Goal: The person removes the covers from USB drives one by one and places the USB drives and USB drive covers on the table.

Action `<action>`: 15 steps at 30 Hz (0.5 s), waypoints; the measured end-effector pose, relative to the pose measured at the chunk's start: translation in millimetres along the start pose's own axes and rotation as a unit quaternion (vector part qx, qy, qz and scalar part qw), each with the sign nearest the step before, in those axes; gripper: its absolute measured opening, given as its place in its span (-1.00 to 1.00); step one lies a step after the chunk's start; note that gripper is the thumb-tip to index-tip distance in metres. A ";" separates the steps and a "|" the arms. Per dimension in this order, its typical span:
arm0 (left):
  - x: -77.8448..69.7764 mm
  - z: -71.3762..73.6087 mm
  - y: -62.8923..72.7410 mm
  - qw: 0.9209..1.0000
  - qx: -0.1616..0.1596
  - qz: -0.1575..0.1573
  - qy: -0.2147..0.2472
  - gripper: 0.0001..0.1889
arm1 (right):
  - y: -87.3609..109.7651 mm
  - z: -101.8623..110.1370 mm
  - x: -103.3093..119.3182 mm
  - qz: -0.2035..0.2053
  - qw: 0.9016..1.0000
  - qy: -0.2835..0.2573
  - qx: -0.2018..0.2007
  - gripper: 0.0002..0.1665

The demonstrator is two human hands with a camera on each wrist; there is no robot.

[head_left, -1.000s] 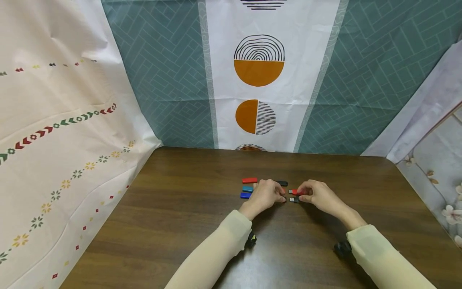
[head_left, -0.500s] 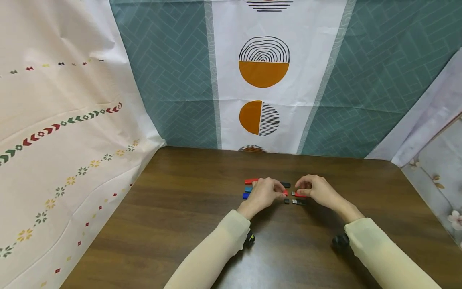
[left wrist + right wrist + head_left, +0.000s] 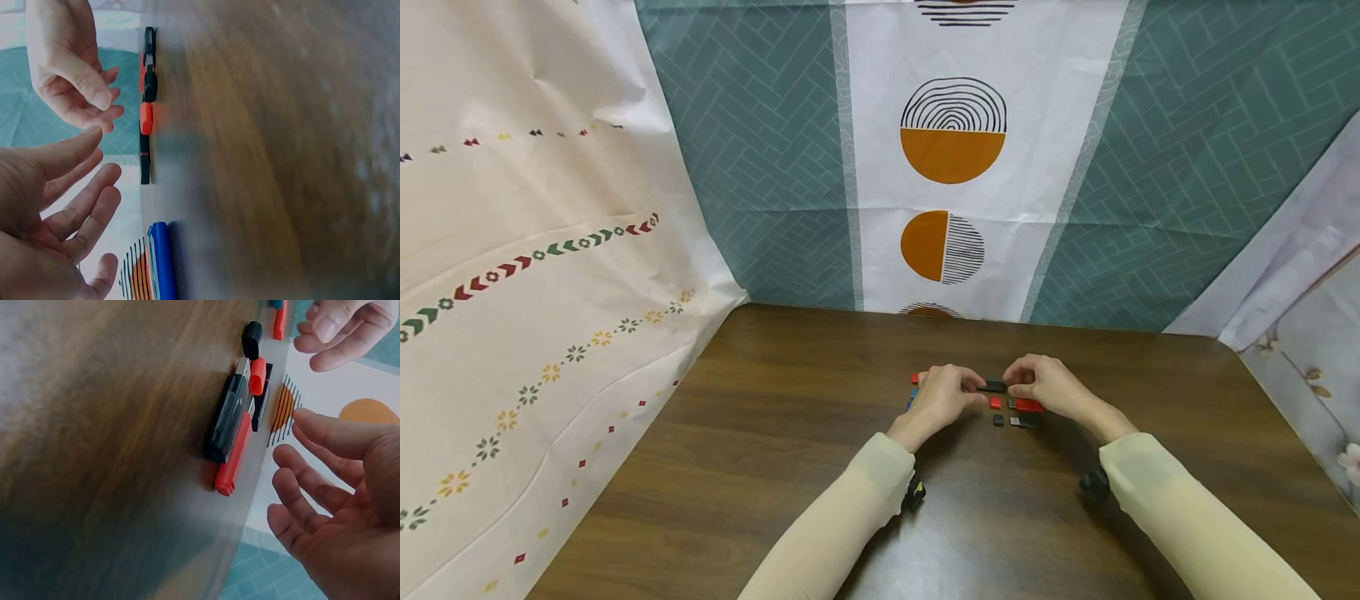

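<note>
Our L hand (image 3: 942, 402) & R hand (image 3: 1051, 385) hover apart from each other above the table (image 3: 820, 500), fingers loosely bent; btwn them we see a black stick (image 3: 995, 387) lying flat; nearer us, a red cap (image 3: 996, 402) just beside a red USB stick (image 3: 1028, 406), plug toward cap; then a black cap (image 3: 997, 420) & black USB stick (image 3: 1028, 422), same layout; blue stick (image 3: 164, 265) by our L hand, mostly hidden in head view.

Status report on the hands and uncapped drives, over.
Left hand, right hand: fingers relaxed, holding nothing. Red drive, near black drive: lying on table, red cap and black cap off. Blockage: left hand partly hides blue item from head camera.
</note>
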State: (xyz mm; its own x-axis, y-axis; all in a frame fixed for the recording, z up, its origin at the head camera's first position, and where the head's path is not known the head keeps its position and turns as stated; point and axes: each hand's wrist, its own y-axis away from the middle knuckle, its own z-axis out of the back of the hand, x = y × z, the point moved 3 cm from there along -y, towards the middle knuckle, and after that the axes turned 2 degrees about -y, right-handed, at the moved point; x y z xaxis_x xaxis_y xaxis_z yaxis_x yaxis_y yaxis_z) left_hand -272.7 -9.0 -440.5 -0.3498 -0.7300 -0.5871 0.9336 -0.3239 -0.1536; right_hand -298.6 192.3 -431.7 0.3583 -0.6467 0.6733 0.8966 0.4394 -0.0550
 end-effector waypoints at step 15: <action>6.2 5.3 -4.9 1.000 -0.002 0.008 0.011 -0.81 | -18.5 -6.6 -6.7 0.004 1.000 -0.004 0.027 -0.74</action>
State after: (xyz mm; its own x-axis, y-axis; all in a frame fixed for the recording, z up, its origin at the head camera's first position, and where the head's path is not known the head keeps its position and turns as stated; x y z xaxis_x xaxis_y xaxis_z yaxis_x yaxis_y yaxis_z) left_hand -279.8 -15.1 -439.2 -0.3340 -0.7214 -0.6067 0.9390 -0.3107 -0.1475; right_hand -315.8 184.4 -440.0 0.3635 -0.6375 0.6794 0.8779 0.4783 -0.0209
